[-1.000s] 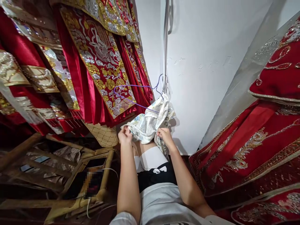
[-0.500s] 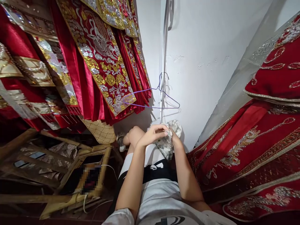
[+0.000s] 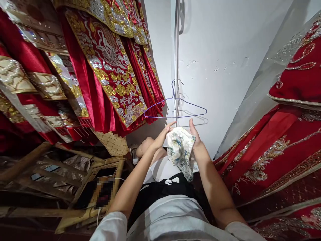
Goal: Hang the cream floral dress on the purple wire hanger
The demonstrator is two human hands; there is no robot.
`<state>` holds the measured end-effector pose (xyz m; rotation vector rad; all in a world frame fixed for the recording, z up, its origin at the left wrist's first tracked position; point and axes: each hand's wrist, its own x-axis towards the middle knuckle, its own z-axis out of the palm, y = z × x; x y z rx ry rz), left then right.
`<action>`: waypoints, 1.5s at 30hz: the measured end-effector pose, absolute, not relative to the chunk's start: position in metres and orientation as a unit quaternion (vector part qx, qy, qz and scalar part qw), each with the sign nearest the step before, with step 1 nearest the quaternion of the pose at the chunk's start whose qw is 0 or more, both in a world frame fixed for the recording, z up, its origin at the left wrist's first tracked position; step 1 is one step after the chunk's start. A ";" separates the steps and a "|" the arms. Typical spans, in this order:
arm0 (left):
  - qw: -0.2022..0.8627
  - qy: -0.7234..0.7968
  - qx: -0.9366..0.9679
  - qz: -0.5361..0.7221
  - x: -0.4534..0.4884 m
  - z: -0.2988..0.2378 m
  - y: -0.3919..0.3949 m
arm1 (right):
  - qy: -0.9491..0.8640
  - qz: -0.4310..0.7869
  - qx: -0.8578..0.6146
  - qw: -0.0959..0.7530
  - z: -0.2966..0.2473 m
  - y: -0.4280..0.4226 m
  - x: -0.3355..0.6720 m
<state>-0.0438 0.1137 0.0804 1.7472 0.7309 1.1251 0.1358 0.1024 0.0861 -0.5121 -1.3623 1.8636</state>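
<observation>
A white cloth with a blue and green flower print (image 3: 181, 150) is bunched between my two hands and hangs down over my lap. My left hand (image 3: 162, 135) presses against its left side with the fingers stretched up. My right hand (image 3: 196, 137) supports it from the right, thumb raised, palm under the fabric. Just above my fingertips a bare purple wire hanger (image 3: 175, 106) hangs from a metal pole (image 3: 177, 50) against the white wall.
Red garments with gold and silver embroidery (image 3: 110, 67) hang at the left. More red embroidered cloth (image 3: 276, 147) fills the right. A bamboo chair (image 3: 82, 187) stands at the lower left with a cable over it. My raised knee (image 3: 145, 147) shows beneath the hands.
The cloth came off the hanger and was gathered into a bundle between my hands. The hanger now swings empty to the right. Both hands rose with the bundle toward the hanger.
</observation>
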 end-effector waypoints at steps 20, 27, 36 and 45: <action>0.073 0.563 0.812 0.136 -0.165 0.075 0.135 | -0.769 0.202 -0.442 0.416 0.123 0.196 0.174; 0.050 0.558 0.799 0.219 -0.161 0.098 0.140 | -0.760 0.120 -0.510 0.385 0.128 0.211 0.204; 0.145 0.428 0.755 0.476 -0.112 0.146 0.168 | -0.772 0.180 -0.498 0.351 0.142 0.183 0.215; 0.419 0.392 0.650 0.497 -0.128 0.185 0.174 | -0.655 0.032 -0.557 0.509 0.151 0.202 0.260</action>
